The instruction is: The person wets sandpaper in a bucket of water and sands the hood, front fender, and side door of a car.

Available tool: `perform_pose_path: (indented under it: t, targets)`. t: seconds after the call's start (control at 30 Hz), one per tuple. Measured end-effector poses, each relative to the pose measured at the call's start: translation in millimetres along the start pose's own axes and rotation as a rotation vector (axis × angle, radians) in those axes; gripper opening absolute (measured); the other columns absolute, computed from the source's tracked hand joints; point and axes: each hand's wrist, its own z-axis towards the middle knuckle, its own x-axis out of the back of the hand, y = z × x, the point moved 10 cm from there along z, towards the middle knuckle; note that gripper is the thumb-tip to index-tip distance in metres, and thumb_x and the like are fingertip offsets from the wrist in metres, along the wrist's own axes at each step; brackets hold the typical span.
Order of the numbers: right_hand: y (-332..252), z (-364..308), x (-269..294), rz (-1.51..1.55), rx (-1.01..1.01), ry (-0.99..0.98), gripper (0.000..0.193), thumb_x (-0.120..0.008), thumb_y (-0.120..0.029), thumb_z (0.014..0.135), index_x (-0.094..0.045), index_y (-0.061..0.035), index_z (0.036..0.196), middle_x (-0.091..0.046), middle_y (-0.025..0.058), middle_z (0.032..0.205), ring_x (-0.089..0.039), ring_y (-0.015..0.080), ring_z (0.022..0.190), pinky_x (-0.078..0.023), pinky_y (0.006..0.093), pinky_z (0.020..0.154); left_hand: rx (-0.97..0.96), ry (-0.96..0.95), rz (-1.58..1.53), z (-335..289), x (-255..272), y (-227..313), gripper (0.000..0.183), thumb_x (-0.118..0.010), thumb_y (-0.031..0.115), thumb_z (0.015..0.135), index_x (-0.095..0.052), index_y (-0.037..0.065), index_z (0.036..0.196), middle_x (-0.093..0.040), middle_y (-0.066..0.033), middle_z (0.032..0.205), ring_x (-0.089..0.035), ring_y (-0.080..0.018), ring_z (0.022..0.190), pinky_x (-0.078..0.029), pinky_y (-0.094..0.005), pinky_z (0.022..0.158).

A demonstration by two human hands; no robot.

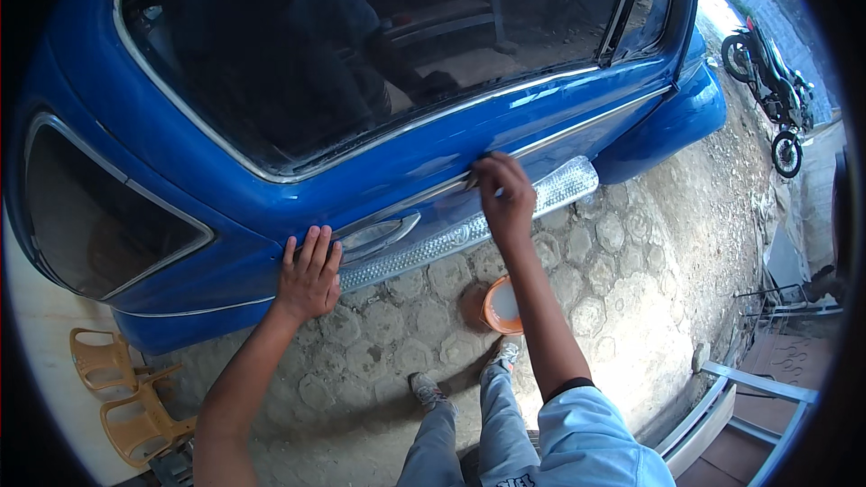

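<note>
A blue car (424, 182) stands before me, its dark side window (379, 45) framed in chrome. My left hand (309, 275) lies flat with fingers stretched on the blue bodywork, just left of the chrome door handle (372, 236). Farther right, my right hand (507, 200) has its fingers curled together at the chrome trim strip (433, 193) below the window. Something small may be at its fingertips, but I cannot make it out. Below the door runs a silver, textured running board (406, 259).
An orange bucket (492, 311) holding pale liquid stands on the stone paving (365, 347) by my feet. Tan plastic chairs (135, 424) are at the lower left. A motorcycle (774, 81) is parked at the far right. A metal frame (767, 388) is at the lower right.
</note>
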Motion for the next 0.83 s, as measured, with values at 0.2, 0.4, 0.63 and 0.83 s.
perform_pose_path:
  t: [0.2, 0.4, 0.63, 0.83]
  targets:
    - [-18, 32, 9, -0.047, 0.344, -0.363, 0.017, -0.075, -0.006, 0.079, -0.073, -0.0126, 0.095, -0.073, 0.0008, 0.106, -0.066, 0.0210, 0.079, -0.048, 0.0322, 0.073, 0.332, 0.023, -0.480, 77, 30, 40, 0.061, -0.040, 0.014, 0.093, -0.034, -0.001, 0.152, -0.031, -0.0255, 0.161, -0.025, -0.0420, 0.152, -0.011, -0.0588, 0.123]
    - [144, 100, 108, 0.290, -0.208, -0.121, 0.024, -0.061, 0.012, 0.084, -0.076, -0.0024, 0.096, -0.074, 0.0102, 0.102, -0.071, 0.0175, 0.085, -0.055, 0.0280, 0.071, -0.076, 0.098, -0.589, 242, 5, 113, 0.061, -0.045, 0.004, 0.086, -0.039, -0.003, 0.146, -0.039, -0.0238, 0.157, -0.035, -0.0391, 0.148, -0.025, -0.0521, 0.123]
    - [83, 85, 75, 0.089, 0.023, -0.088, 0.020, -0.066, 0.006, 0.076, -0.067, -0.0076, 0.091, -0.065, 0.0104, 0.100, -0.065, 0.0302, 0.087, -0.053, 0.0379, 0.076, -0.319, 0.046, 0.104, 292, -40, 153, 0.060, -0.049, 0.020, 0.089, -0.045, 0.001, 0.146, -0.042, -0.0182, 0.158, -0.037, -0.0346, 0.148, -0.021, -0.0485, 0.124]
    - [135, 135, 129, -0.164, 0.249, -0.226, 0.023, -0.072, -0.005, 0.076, -0.069, -0.0125, 0.098, -0.067, 0.0061, 0.109, -0.067, 0.0255, 0.094, -0.050, 0.0384, 0.081, -0.293, 0.101, 0.336, 297, -60, 170, 0.050, -0.036, 0.029, 0.103, -0.048, 0.009, 0.147, -0.038, -0.0137, 0.161, -0.034, -0.0362, 0.149, -0.015, -0.0512, 0.124]
